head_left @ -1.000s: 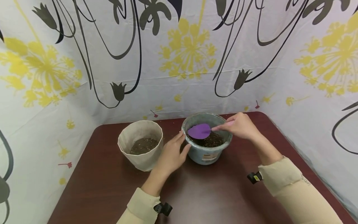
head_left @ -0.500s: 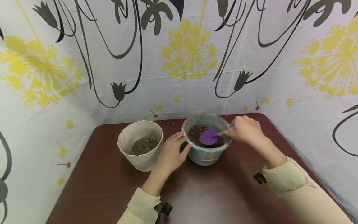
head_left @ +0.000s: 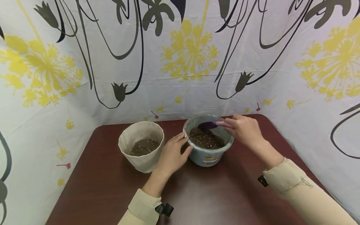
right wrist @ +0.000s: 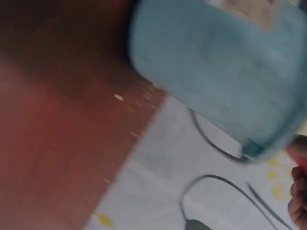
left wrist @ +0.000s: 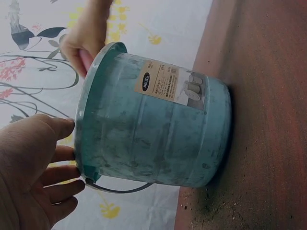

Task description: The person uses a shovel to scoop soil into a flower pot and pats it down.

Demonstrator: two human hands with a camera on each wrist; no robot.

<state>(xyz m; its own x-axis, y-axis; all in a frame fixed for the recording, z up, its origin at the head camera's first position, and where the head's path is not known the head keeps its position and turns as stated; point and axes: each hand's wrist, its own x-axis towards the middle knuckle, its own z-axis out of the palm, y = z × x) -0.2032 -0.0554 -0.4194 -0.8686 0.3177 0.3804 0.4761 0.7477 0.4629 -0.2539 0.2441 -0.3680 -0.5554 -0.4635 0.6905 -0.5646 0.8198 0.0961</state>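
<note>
A blue-green bucket (head_left: 206,157) holds dark soil (head_left: 206,139). My left hand (head_left: 173,155) rests against the bucket's left rim, fingertips touching the edge; in the left wrist view that hand (left wrist: 36,167) has its fingers loosely extended against the rim. My right hand (head_left: 247,128) grips the pink handle of a trowel (head_left: 208,125), whose purple blade is tilted over the soil near the bucket's back wall. Blade contact with the soil cannot be told. In the right wrist view only part of the right hand (right wrist: 298,196) shows at the edge, with the bucket (right wrist: 216,72) blurred.
A white pot (head_left: 144,162) with a low layer of soil stands left of the bucket on the dark red table (head_left: 202,193). Soil crumbs (left wrist: 216,206) lie beside the bucket. A thin bucket handle (left wrist: 120,190) hangs outside. A patterned cloth (head_left: 180,62) hangs behind.
The trowel has swept from the soil's left toward the front right, then to the back of the bucket, its blade turning edge-on. The left hand and both containers have stayed put.
</note>
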